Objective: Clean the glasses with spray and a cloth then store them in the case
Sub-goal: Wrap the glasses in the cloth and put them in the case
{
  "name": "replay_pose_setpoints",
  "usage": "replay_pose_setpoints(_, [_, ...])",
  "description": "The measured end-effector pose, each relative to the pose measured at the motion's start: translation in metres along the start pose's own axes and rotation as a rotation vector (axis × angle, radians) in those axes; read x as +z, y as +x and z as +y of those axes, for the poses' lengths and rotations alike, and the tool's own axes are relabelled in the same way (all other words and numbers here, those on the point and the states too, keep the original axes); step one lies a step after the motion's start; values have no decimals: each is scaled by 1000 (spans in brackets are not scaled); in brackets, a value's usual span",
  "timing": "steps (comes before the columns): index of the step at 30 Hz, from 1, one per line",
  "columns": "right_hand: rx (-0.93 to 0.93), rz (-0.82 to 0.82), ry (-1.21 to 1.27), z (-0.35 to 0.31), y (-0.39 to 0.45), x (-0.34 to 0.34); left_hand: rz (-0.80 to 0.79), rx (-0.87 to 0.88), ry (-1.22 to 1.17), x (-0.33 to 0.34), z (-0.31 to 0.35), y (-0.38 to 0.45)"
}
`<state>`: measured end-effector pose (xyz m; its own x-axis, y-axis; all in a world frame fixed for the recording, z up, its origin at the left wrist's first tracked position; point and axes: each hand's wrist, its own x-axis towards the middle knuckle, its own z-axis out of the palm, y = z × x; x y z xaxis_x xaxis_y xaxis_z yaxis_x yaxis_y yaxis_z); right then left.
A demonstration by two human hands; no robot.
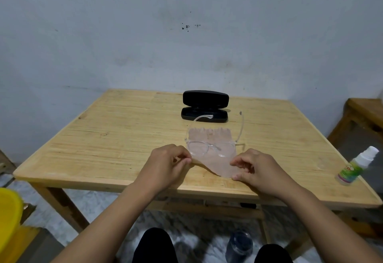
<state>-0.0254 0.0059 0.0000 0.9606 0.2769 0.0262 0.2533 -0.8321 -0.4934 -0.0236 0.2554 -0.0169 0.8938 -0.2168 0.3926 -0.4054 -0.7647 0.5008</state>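
On the square pale wooden table (116,138), toward the near edge: a thin pink cleaning cloth (211,138) spread flat, with clear plastic-framed glasses (213,148) lying on it, lenses toward the person, temples unfolded and pointing away toward the wall. Left temple tip reaching over the front of the black hard-shell glasses case (205,107); right temple running past the cloth's right side.

Left hand (165,165) pinching the cloth's near left corner between thumb and curled fingers. Right hand (255,167) gripping the cloth's near right corner the same way, that corner drawn close to the table's front edge.

Behind the cloth, near the table's middle: the case standing open, lid upright, tray dark inside with nothing visible in it. Well apart to the right, close to the table's right edge: a small clear spray bottle with a white nozzle and green label (356,167), upright. Bare wood wide on the left half, and between cloth and bottle.

Beyond the far edge, a grey-blue wall (124,34). Below the table, a dark jar (239,246) on the floor between the knees; at far left, a yellow plastic container (8,217).
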Motion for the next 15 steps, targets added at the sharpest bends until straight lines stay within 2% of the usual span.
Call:
replay_pose_setpoints(5, [-16, 49, -8, 1, -2, 1, -19, -40, 12, 1, -5, -2])
replay_pose_setpoints(9, [42, 140, 132, -2, 1, -3, 7, -49, 24, -1, -5, 3])
replay_pose_setpoints(12, [136, 205, 334, -6, 5, -4, 42, -99, 1, -3, 0, 9])
replay_pose_setpoints(15, [255, 236, 637, -10, 10, -3, 69, -210, -96, -1, 8, 15])
